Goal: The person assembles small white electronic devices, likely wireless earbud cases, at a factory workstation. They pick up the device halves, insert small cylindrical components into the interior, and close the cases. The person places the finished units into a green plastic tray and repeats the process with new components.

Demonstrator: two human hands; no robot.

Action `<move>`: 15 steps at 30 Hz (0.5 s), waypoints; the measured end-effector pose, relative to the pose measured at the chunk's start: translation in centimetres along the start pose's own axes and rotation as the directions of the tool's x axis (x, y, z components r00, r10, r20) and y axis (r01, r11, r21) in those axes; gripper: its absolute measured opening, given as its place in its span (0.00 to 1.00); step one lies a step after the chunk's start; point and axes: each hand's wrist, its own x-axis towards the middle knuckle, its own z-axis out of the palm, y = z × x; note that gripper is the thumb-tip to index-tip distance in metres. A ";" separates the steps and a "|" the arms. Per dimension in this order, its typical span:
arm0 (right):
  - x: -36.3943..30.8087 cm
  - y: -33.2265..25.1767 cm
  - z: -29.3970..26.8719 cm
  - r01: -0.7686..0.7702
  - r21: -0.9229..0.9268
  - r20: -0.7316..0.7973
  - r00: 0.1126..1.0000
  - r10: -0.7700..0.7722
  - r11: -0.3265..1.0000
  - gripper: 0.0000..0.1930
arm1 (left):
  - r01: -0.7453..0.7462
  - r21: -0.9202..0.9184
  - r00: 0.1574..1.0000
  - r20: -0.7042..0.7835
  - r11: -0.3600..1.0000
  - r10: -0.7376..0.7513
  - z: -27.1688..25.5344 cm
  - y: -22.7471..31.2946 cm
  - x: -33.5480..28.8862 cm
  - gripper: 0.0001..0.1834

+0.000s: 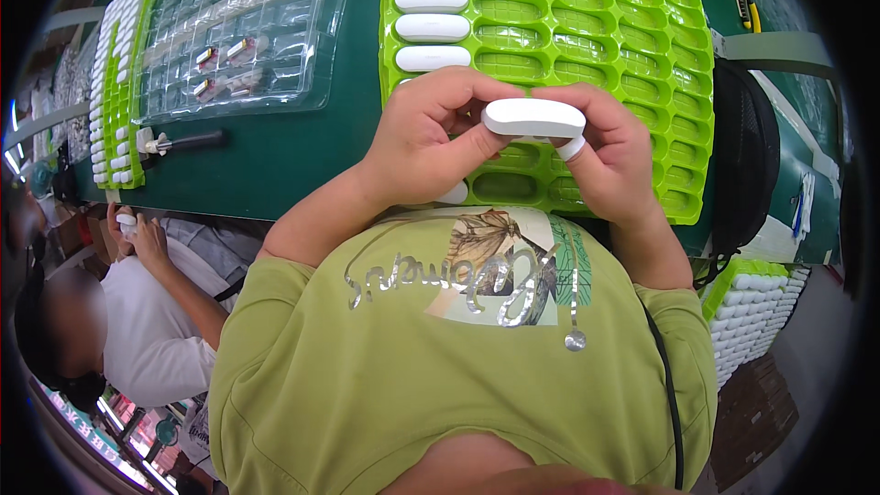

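A white, rounded oblong plastic case [534, 116] is held up in front of my chest, between both hands. My left hand [426, 133] pinches its left end with thumb and fingers. At its right end, my right hand [616, 151] grips it the same way, with a white finger cot [570, 148] on the thumb. Under my hands lies a bright green moulded tray [577, 23] with rows of oval pockets. Several similar white cases [433, 29] fill part of its left column. Another white piece shows partly behind my left wrist.
On the green table [357, 46], a clear plastic tray [238, 9] holds several small metallic parts. A dark-handled tool [188, 142] lies below it. A black bag [747, 151] stands at right, near yellow-handled cutters [750, 9]. A co-worker [156, 312] sits at left. Filled trays [756, 316] stand lower right.
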 end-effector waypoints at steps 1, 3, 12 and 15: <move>0.1 0.2 -0.1 0.083 -0.143 -0.006 0.996 -0.085 0.986 0.14 | -0.019 0.071 1.000 0.018 0.997 0.018 -0.2 0.0 0.1 0.15; 0.1 0.4 0.4 -0.035 0.084 -0.027 0.999 0.038 0.996 0.15 | -0.060 0.212 0.997 0.052 0.975 0.050 -0.5 0.0 0.0 0.16; 0.5 -0.2 0.7 0.112 -0.263 -0.023 0.992 -0.122 0.958 0.11 | 0.039 0.119 0.999 0.022 0.992 -0.042 -0.5 -0.2 0.1 0.12; 0.1 0.0 0.8 -0.110 0.070 -0.082 0.990 0.116 0.991 0.10 | 0.069 0.087 0.997 0.022 0.994 -0.071 -0.5 -0.2 0.4 0.13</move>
